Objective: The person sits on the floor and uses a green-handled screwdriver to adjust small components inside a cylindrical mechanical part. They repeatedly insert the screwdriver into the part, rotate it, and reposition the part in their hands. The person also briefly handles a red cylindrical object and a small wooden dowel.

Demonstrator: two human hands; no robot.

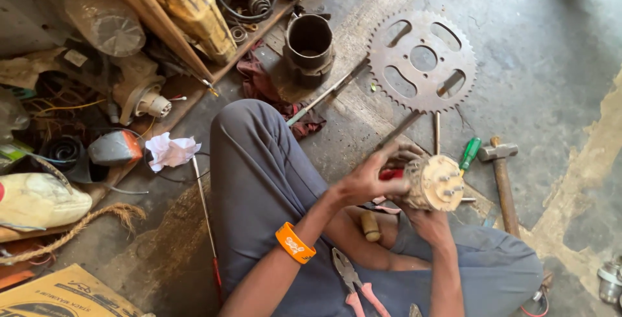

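Your left hand (369, 178) grips the hub's side, fingers curled | your right hand (429, 223) cups the round metal hub (437, 183) from below, over your lap | hammer (502, 174), sprocket (422, 61) nearby; bare floor (551, 64) beyond.

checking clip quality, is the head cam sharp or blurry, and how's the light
Head view: left hand slightly motion-blurred on the hub; sprocket and hammer sharp; soft daylight, brighter on the floor upper right, weak shadows, no harsh glare.

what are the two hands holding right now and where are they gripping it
Both grip a round tan metal hub with protruding studs. The right hand cradles its underside; the left hand wraps its rear end, where something red shows.
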